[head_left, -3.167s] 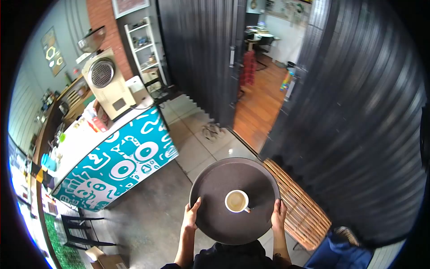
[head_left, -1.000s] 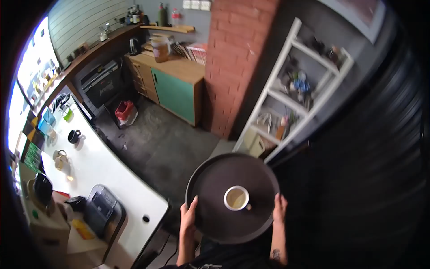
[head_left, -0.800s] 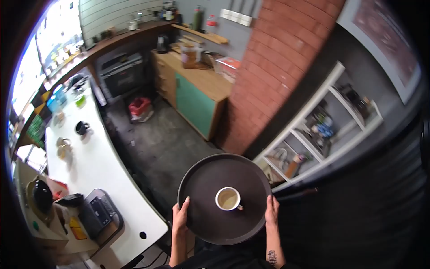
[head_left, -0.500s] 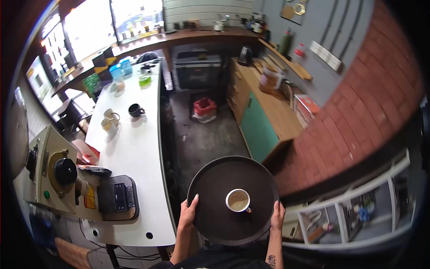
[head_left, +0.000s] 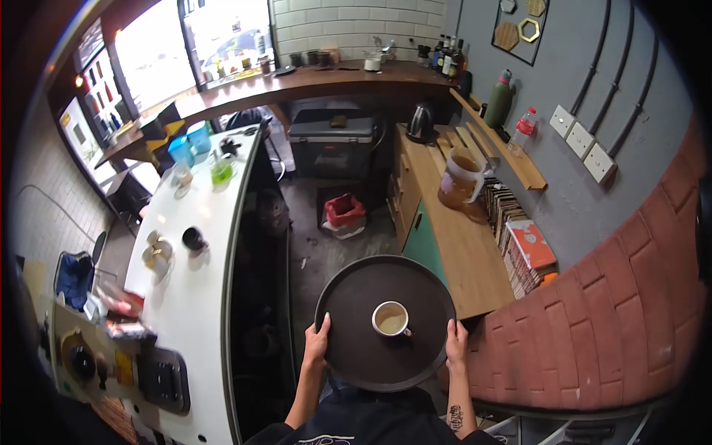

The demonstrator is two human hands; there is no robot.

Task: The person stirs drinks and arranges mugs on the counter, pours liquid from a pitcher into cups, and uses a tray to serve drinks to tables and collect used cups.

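Observation:
A round dark tray (head_left: 356,293) is held out level in front of my body. My left hand (head_left: 317,341) grips its left rim, thumb on top. On the opposite rim, my right hand (head_left: 456,343) holds on the same way, with the fingers hidden underneath. Near the tray's middle, a little to the right, stands a white cup (head_left: 390,319) with its handle toward the lower right. Light brown liquid shows inside it.
To my left runs a long white counter (head_left: 204,289) with mugs, a scale (head_left: 165,380) and a grinder-like machine (head_left: 81,356). At right is a wooden cabinet (head_left: 475,274) bearing a large jug (head_left: 461,178). A red-lined bin (head_left: 345,211) and a dark cooler box (head_left: 332,141) stand ahead.
My view has shifted forward and swung: the white counter slides left and down, and the wooden cabinet shows more fully. Tray and cup stay together in my hands.

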